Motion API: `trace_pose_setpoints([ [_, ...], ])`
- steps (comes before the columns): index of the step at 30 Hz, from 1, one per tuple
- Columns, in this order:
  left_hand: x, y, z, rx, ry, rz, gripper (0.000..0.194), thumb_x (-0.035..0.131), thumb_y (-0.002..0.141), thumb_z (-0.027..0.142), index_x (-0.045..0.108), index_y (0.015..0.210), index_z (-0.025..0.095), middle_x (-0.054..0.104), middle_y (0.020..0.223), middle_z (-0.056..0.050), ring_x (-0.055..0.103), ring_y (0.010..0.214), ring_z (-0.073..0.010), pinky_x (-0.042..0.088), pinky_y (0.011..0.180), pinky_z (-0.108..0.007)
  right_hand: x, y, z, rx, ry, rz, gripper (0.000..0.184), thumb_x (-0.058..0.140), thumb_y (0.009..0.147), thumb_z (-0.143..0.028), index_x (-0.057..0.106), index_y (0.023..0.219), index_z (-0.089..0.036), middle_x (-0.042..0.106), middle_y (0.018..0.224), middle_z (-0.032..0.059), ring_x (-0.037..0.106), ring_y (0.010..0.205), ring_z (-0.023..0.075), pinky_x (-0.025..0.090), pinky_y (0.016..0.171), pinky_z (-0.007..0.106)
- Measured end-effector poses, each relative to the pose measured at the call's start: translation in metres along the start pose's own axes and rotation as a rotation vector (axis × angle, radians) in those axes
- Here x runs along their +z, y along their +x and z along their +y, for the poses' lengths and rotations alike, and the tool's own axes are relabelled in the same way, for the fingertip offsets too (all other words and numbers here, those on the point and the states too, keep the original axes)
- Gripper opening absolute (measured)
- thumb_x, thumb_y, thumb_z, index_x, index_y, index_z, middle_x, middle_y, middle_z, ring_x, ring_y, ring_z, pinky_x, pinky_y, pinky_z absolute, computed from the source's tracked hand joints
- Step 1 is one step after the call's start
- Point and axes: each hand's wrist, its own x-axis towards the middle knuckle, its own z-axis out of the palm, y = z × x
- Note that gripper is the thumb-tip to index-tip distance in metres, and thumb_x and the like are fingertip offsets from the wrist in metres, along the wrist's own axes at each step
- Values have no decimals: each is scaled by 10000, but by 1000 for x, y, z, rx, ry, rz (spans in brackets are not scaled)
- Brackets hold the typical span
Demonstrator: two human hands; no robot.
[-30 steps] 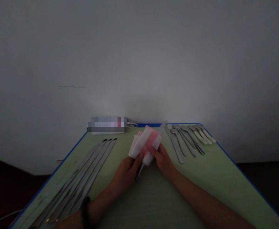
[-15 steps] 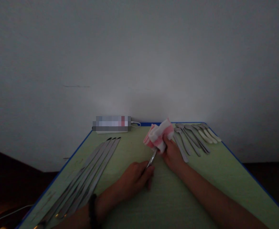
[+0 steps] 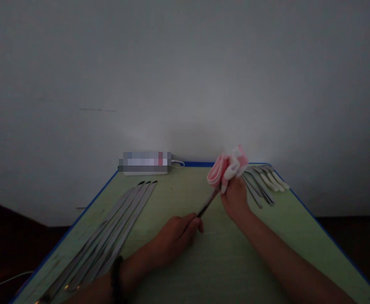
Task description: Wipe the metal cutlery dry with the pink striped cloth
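Observation:
My left hand point(image 3: 181, 236) is closed around one end of a piece of metal cutlery point(image 3: 208, 203), which slants up and to the right. Its far end disappears into a pink and white cloth point(image 3: 227, 169), so I cannot tell whether it is a spoon, fork or knife. Gripping that bunched cloth is my right hand point(image 3: 236, 196), fingers mostly hidden behind the folds. Several table knives point(image 3: 118, 223) lie side by side on the left of the table, partly behind my left forearm. To the right, several spoons and other cutlery point(image 3: 261, 185) rest beyond my right hand.
The pale green table point(image 3: 210, 257) has a blue edge and stands against a grey wall point(image 3: 185, 76). A blurred-out white device point(image 3: 145, 166) with a white cable point(image 3: 179, 163) sits at the back left. White-handled cutlery point(image 3: 276, 179) lies near the right edge.
My right hand and the cloth have moved right and away from my left hand, so more of the metal cutlery shows between them. The view has shifted slightly.

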Motion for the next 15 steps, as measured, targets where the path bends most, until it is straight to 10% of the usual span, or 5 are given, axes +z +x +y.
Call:
trace_pose_setpoints([
  [15, 7, 7, -9, -19, 124, 153, 374, 224, 947, 346, 554, 867, 191, 550, 609, 12, 541, 571, -136, 422, 587, -239, 14, -34, 37, 13, -426, -55, 467, 481, 772, -579, 525, 557, -167, 494, 514, -2, 419, 493, 120, 283, 452, 251],
])
